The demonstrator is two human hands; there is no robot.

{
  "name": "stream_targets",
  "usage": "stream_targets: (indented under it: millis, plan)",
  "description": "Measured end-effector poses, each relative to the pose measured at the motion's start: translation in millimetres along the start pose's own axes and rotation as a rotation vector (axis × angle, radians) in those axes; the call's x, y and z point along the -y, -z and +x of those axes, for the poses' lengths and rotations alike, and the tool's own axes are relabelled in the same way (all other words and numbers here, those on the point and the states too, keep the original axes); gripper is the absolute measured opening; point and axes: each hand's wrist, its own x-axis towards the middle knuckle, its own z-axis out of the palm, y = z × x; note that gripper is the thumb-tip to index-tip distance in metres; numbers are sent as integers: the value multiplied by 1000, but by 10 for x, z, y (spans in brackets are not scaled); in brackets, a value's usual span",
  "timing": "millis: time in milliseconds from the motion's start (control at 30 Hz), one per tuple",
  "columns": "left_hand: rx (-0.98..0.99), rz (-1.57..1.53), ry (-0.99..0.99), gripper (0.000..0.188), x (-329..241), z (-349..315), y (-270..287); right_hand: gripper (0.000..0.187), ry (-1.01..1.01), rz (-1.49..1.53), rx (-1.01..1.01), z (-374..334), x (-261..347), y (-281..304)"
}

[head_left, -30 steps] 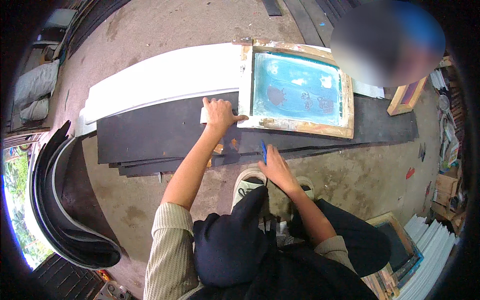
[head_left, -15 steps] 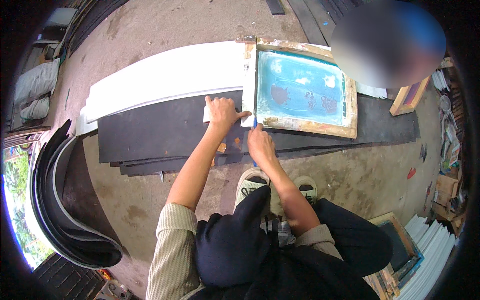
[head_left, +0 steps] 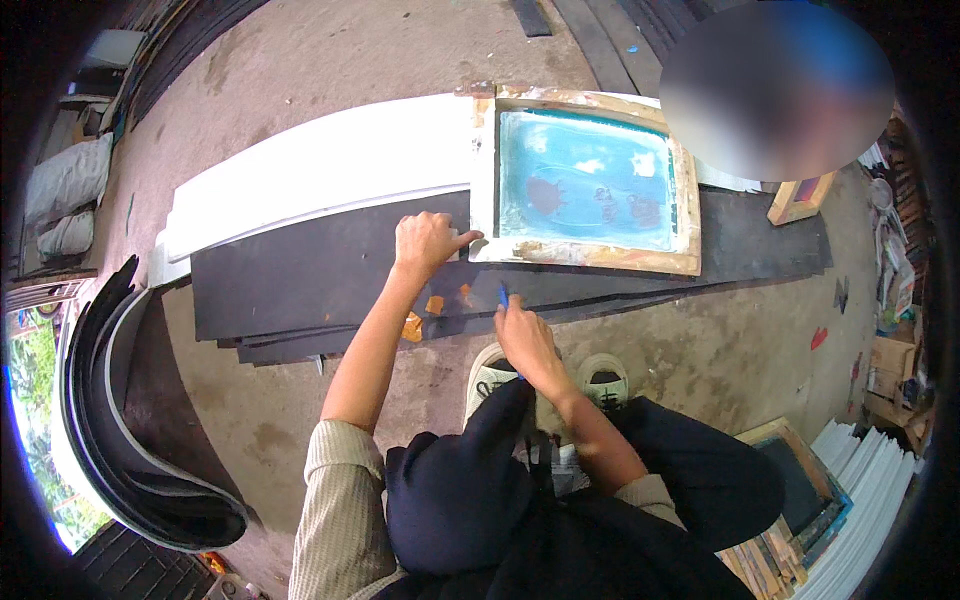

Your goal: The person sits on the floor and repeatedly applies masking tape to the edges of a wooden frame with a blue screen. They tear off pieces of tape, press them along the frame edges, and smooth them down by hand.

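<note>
The wooden screen-printing frame [head_left: 600, 257] with its blue mesh [head_left: 590, 165] lies across white sheets and black sheets in front of me. My left hand [head_left: 426, 243] is beside the frame's near left corner, thumb stretched onto that corner. Its other fingers are curled, and a small pale thing shows at them, too hidden to name. Nearer to me, my right hand [head_left: 527, 345] is closed round a slender blue pen-like tool [head_left: 504, 292]. The tool's tip points away from me, above the black sheets and apart from the frame.
White sheets [head_left: 320, 155] reach leftward over black sheets [head_left: 280, 270]. Orange scraps [head_left: 435, 304] lie on the black. A curled black roll [head_left: 100, 400] stands at left. Another person, blurred, is at the far right by a small wooden frame [head_left: 803, 198]. White sheets [head_left: 860, 500] stack near right.
My right hand has drawn the blue tool back toward me, away from the frame's left side. My left hand stays by the corner. The view has shifted slightly.
</note>
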Motion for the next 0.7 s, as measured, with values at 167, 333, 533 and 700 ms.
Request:
stream_targets:
  millis: [167,333,533,700]
  plan:
    - [25,-143,16,62,37,-2,71,29,178,-84,97,217,-134,12]
    - [-39,-204,-33,59,76,-8,61,27,349,-182,-57,336,-80,-28]
    - [-60,-212,-16,53,83,-5,31,14,464,-112,-432,697,-182,169]
    - [-24,-206,-65,48,94,17,62,14,425,-135,-368,938,-221,171]
